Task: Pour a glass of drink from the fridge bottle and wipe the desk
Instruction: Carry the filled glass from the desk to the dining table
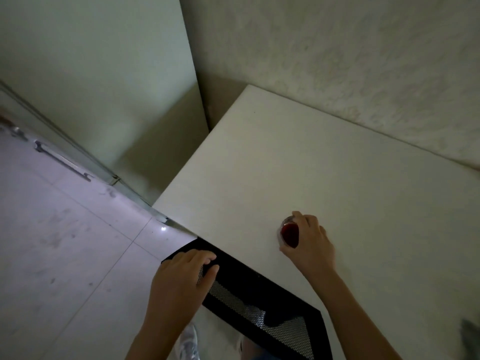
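A small clear glass [288, 233] of dark red drink stands on the white desk [324, 183] near its front edge. My right hand [310, 240] is wrapped around the glass from the right, fingers curled on its rim and side. My left hand [185, 274] grips the top edge of a black mesh chair back [259, 302] that stands against the desk's front edge. No bottle or cloth is in view.
A pale wall runs behind the desk, and a tall light panel [104, 74] stands at the left. Grey floor tiles [65, 242] lie at lower left, with a metal door track [62, 159] along them. A grey object [471, 336] shows at the right edge.
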Available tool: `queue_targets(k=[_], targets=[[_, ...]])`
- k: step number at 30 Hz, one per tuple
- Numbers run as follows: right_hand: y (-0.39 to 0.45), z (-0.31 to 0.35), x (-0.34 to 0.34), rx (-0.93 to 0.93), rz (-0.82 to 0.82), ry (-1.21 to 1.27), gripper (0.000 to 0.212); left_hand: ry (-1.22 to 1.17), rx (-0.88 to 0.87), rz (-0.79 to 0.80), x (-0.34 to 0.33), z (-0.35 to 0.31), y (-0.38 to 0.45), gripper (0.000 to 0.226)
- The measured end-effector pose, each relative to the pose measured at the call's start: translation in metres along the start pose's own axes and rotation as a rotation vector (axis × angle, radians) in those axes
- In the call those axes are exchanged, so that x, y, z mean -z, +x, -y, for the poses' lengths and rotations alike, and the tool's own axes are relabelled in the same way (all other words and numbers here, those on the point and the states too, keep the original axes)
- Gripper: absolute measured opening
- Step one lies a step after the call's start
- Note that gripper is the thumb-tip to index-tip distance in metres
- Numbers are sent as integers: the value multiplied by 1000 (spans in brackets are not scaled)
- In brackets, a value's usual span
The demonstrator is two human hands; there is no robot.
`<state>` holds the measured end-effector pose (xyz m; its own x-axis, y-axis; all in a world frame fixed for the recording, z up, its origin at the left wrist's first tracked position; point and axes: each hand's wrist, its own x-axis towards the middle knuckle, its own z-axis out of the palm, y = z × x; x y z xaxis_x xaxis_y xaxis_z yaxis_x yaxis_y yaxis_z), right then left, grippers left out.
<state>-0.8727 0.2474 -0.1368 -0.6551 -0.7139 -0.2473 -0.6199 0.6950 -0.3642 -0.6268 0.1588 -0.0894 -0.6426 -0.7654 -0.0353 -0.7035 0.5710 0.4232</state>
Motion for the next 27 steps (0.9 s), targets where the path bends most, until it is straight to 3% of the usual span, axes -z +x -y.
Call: queue_targets(k=[13, 27], targets=[[-73, 144, 1, 221, -32, -23, 79, 11, 19, -257, 73, 111, -76, 28], [-150, 331, -80, 537, 111, -49, 80, 67, 345, -441, 146, 274, -217, 17]])
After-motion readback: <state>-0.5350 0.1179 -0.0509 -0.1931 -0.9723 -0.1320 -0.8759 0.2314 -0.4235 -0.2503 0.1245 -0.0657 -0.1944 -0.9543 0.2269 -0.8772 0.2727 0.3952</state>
